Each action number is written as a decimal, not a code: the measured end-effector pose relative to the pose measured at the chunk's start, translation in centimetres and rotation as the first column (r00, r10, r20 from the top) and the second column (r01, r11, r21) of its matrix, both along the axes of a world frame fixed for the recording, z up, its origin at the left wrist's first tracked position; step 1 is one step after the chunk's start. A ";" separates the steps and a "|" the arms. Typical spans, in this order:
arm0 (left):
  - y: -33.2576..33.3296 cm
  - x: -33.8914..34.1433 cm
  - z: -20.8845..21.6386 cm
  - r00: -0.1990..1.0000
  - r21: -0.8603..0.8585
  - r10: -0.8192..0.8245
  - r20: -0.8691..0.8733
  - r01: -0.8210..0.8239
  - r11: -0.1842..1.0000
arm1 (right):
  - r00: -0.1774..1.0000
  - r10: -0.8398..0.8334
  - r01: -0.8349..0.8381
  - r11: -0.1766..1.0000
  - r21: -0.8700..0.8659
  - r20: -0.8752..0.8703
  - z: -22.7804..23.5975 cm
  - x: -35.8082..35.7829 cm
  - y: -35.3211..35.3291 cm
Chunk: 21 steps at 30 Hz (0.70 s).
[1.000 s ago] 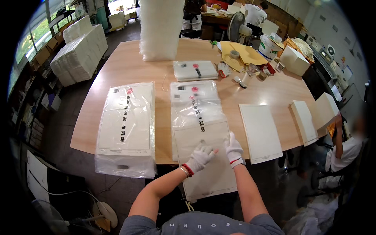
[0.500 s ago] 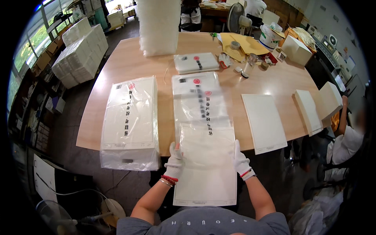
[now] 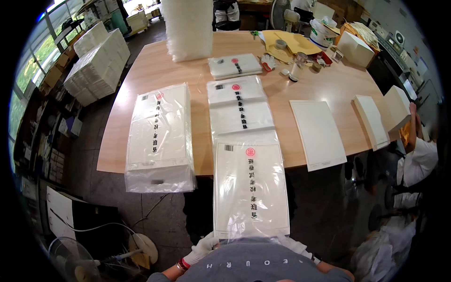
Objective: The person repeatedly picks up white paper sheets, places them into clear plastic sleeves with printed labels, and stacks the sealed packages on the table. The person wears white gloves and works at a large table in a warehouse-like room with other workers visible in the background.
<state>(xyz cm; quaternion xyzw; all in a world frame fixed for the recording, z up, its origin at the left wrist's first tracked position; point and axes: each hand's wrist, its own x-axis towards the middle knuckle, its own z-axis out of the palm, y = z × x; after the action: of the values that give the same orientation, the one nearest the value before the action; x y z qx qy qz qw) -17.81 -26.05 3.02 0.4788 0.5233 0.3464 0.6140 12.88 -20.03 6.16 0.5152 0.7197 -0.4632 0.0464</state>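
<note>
A clear plastic bag point(image 3: 250, 188), printed with a red emblem and black characters, lies over a stack of white paper and hangs past the table's near edge towards me. The paper sits inside it. My left hand point(image 3: 203, 249), in a white knit glove, is closed at the bag's near left corner. At its near right corner is my right hand point(image 3: 295, 246), gloved too and closed on the bag's edge, its fingers partly hidden by my grey shirt. More printed plastic bags point(image 3: 242, 110) lie flat beyond the filled one.
A pile of filled bags point(image 3: 159, 127) overhangs the table on the left. White paper stacks point(image 3: 319, 134) lie to the right, near another person's arm point(image 3: 413, 127). Folded bags point(image 3: 235, 66), a tape roll point(image 3: 280, 44) and a tall bubble-wrap-like bundle point(image 3: 189, 28) stand farther back.
Both hands have moved down towards my body, from the paper's sides to the bag's near end. The printed bag now covers the paper, which lay bare on top before.
</note>
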 end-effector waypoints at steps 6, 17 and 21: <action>2.3 1.6 3.2 0.927 0.211 0.309 -0.212 -0.266 0.941 | 0.888 -0.283 0.388 0.885 0.258 -0.363 0.5 1.9 1.2; 7.8 2.7 8.1 0.981 0.796 0.185 -0.060 -0.065 0.602 | 0.303 -0.851 0.393 0.522 -0.757 -0.429 -4.7 -2.1 4.0; 6.5 -2.1 7.0 0.795 0.660 0.425 0.433 -0.601 0.452 | 0.164 -0.620 0.228 0.780 -0.582 -0.767 -2.3 -10.8 9.3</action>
<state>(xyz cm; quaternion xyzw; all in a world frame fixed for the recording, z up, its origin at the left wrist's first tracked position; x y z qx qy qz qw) -19.93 -19.53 9.99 0.4727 0.3767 0.7518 0.2638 2.08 -10.68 3.88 0.3118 0.3372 -0.7784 -0.4278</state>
